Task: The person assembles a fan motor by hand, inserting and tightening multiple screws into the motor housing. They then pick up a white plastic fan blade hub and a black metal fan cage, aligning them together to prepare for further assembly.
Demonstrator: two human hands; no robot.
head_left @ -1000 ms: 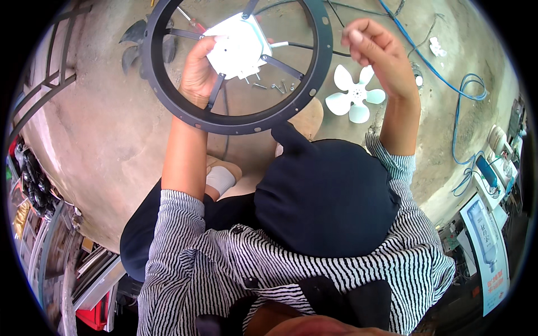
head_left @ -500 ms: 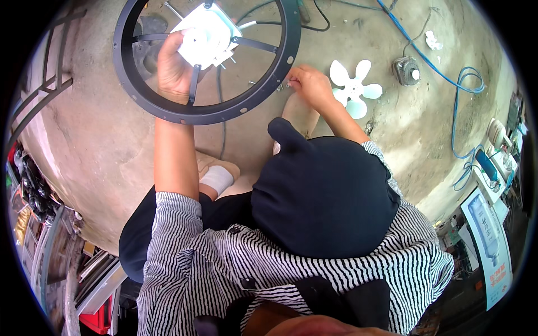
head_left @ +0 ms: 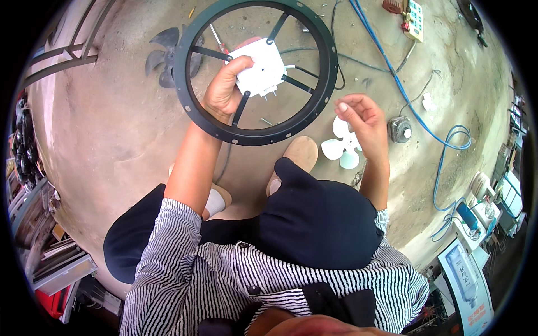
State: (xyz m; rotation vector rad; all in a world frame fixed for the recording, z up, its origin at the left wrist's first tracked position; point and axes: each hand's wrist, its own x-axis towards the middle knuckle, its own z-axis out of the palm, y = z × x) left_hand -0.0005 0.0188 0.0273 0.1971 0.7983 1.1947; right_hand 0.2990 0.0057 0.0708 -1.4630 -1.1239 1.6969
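Observation:
A round black fan frame (head_left: 253, 140) with thin spokes hangs over the floor in front of me. At its centre sits a white, roughly square hub (head_left: 269, 73) with small pins along its lower edge. My left hand (head_left: 224, 89) reaches up through the ring and grips this hub, thumb on top; the other fingers are hidden beneath. Just outside the ring's right edge is my right hand (head_left: 364, 119), raised with bent fingers, thumb and fingertips close together. Anything pinched there is too small to make out. Below my right hand lies a white fan blade (head_left: 343, 147) on the floor.
A dark fan blade (head_left: 162, 57) lies left of the ring. To the right are a small motor (head_left: 399, 130), a blue cable (head_left: 392, 47) and a power strip (head_left: 413, 21). One screw (head_left: 266, 121) shows through the ring. Metal bars (head_left: 59, 59) stand at the left.
My left hand has carried the frame right and slightly down in view. My right hand has come away from the screws near my shoe, moving right. The view has shifted, showing more floor ahead.

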